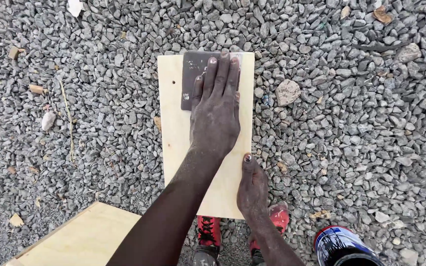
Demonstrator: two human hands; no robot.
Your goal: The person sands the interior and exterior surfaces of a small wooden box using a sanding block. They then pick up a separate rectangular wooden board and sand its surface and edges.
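Pressing the left hand flat, fingers spread, onto a dark sheet of sandpaper lying under the fingertips on the far end of a pale wooden board. Bracing the board's near right edge with the right hand, thumb on top, steadying it against loose gravel all around.

Light: we note flat, even daylight; shadows soft.
Glare: pale plywood board reads bright.
Focus: sharp throughout, gravel crisp.
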